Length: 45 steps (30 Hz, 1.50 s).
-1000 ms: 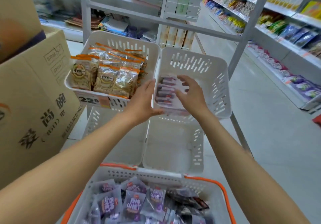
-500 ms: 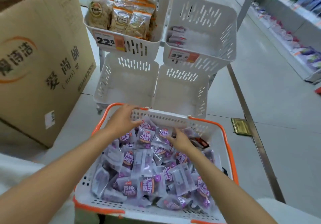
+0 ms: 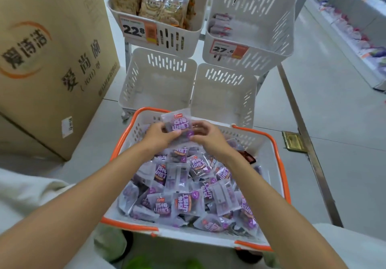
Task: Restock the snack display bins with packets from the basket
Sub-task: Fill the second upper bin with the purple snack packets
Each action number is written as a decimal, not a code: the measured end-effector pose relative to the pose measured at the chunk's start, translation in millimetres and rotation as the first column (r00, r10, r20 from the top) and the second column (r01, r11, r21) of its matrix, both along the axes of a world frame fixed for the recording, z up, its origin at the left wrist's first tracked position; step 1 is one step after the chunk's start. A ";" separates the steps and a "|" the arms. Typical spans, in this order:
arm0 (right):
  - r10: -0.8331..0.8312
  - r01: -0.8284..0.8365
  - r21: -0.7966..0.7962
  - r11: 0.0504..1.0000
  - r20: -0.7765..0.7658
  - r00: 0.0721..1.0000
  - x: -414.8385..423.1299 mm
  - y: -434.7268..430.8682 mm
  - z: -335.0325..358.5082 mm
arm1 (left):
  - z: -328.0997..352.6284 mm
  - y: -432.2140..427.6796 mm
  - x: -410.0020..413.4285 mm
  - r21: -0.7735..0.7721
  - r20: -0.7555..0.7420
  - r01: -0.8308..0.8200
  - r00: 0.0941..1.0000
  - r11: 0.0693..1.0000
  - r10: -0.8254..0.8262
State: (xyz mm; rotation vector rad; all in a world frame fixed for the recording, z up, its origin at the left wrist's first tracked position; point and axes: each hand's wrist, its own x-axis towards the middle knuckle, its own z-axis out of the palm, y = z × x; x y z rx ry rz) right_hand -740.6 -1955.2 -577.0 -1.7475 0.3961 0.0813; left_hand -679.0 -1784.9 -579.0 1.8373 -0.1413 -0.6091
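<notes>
Left hand (image 3: 158, 136) and right hand (image 3: 210, 138) meet over the far rim of the basket (image 3: 280, 164), both pinching one purple packet (image 3: 178, 123) held upright. Its bin (image 3: 261, 58) — tagged 27.6 — lies ahead and up, slightly rightward; the right hand looks nearer.

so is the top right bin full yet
No, nearly empty: the top right bin holds only a small stack of packets against its left wall.
</notes>
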 end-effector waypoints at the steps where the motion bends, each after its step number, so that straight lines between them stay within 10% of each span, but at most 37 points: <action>1: 0.010 -0.012 -0.063 0.998 -0.028 1.000 4.2 3.8 -7.4 | -4.3 5.8 4.0 0.023 0.044 -0.066 0.997 0.998 0.065; 7: 0.108 -0.220 -0.384 0.897 -0.294 0.950 3.2 13.1 -67.2 | -21.6 39.9 22.5 0.012 -0.012 -0.235 0.972 0.972 0.236; 17: 0.181 -0.186 -0.292 0.938 -0.042 0.983 9.0 -25.5 58.5 | 12.9 6.8 23.4 -0.049 -0.052 0.081 0.995 0.995 -0.084; 27: 0.211 -0.188 -0.183 0.965 0.115 0.971 72.5 -85.4 171.1 | 121.9 -83.3 91.2 -0.094 0.412 0.401 0.849 0.911 -0.331; 35: -0.095 0.252 -0.275 0.928 0.480 0.872 160.7 -163.2 237.1 | 185.1 -153.7 202.2 0.257 0.677 0.274 0.633 0.927 -0.375; 40: -0.141 0.410 -0.386 0.826 0.564 0.814 243.3 -201.9 218.6 | 164.0 -166.1 238.0 0.313 0.584 0.308 0.684 0.899 -0.438; 45: 0.034 0.122 -0.519 0.846 0.281 0.959 300.7 -210.4 174.5 | 149.5 -168.5 245.3 0.311 0.541 0.362 0.693 0.879 -0.477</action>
